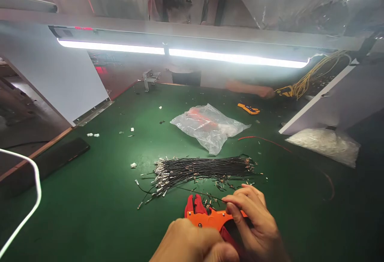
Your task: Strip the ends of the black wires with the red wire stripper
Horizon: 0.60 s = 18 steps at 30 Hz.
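My right hand (255,216) pinches the end of a thin black wire (207,194) between thumb and fingers. That wire runs left toward a pile of cut black wires (207,168), many with metal terminals at their left ends. Below the pile is an orange and red wire stripper (207,218), its red jaws pointing up. Its orange handle passes behind my right fingers. My left hand (192,242) is curled closed in front of the stripper's lower body, slightly blurred. Its fingertips are hidden, so I cannot tell what it grips. Small wire scraps lie by the jaws.
Behind the pile lies a clear plastic bag (210,128) with something orange-red inside. A yellow tool (249,109) and a red wire (264,139) are on the green table (105,198). At right sits another filled bag (327,144). Across the table, a person's hand (265,91) is near yellow wires.
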Tool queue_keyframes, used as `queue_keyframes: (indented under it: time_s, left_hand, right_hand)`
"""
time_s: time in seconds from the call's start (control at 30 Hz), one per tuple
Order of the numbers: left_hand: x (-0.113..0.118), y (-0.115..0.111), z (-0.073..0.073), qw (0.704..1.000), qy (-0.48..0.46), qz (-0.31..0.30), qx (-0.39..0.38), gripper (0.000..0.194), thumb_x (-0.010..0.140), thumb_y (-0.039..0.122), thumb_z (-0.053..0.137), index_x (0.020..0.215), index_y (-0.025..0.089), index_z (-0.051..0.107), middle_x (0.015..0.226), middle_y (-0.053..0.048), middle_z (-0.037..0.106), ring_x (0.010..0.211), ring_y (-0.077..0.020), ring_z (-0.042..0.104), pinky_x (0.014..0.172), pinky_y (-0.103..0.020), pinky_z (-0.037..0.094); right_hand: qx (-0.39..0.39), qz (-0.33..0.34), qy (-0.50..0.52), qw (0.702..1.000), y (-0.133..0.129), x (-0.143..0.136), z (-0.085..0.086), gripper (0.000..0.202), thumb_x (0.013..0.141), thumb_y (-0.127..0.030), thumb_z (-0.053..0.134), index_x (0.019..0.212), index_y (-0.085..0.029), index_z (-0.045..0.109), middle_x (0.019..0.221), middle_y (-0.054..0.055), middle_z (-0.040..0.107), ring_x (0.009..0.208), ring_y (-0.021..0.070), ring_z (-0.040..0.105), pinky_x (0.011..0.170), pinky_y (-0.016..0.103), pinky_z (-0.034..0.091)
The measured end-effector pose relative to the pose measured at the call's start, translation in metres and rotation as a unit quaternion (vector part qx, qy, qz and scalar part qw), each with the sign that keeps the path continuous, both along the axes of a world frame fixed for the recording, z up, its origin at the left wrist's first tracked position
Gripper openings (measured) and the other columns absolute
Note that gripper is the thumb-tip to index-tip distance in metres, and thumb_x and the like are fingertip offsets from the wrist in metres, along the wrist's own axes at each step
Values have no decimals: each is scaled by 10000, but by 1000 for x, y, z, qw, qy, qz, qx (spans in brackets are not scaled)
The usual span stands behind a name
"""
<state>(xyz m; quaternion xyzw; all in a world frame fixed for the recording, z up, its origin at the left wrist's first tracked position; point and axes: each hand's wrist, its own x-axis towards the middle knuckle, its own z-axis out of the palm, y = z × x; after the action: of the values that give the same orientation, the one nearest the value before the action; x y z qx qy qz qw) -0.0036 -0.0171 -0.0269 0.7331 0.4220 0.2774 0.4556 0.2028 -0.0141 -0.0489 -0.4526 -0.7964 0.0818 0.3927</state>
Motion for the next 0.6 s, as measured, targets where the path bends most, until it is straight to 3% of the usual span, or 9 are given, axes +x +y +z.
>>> queue_keyframes:
  time_s: [0.13, 0.23, 0.33, 0.47, 0.6]
  left_hand:
    - [-1, 13, 9, 994, -16, -8, -110, 434, 957, 554, 493, 988, 207, 751, 713, -18, 688, 613, -150, 543, 581, -257, 375]
    - [3, 14, 13, 982, -105, -21, -154, 526, 911, 612, 539, 1122, 162, 711, 833, -64, 703, 718, -176, 579, 659, -271, 428]
    - [11, 12, 14, 965, -187, -11, -181, 515, 878, 642, 571, 978, 153, 692, 744, -38, 638, 655, -153, 533, 607, -258, 424]
    - [16, 14, 21, 949, -214, 54, -226, 426, 825, 600, 631, 742, 183, 607, 626, 0, 575, 534, -126, 491, 489, -239, 384]
    - [7, 25, 29, 953, -194, 93, -215, 368, 803, 522, 648, 683, 177, 600, 578, 19, 550, 492, -109, 460, 468, -233, 373]
  right_hand:
    - [-126, -8, 114, 985, -13, 0, 14, 166, 1013, -199, 497, 1025, -304, 625, 820, -54, 635, 858, 174, 594, 959, 331, 350]
    - [-176, 1, 147, 973, -24, -8, 19, 166, 1019, -256, 495, 973, -327, 638, 779, -60, 600, 814, 173, 579, 874, 307, 388]
    - [-165, -19, 170, 971, -32, -21, 17, 166, 1016, -276, 487, 952, -323, 632, 742, -60, 586, 809, 189, 565, 909, 342, 354]
    - [-166, -41, 158, 973, -39, -33, 12, 194, 1022, -263, 477, 907, -296, 631, 762, -47, 599, 785, 194, 536, 866, 373, 351]
    - [-133, -67, 77, 986, -42, -25, 10, 194, 1017, -231, 509, 1145, -334, 612, 898, -28, 665, 867, 205, 569, 817, 371, 410]
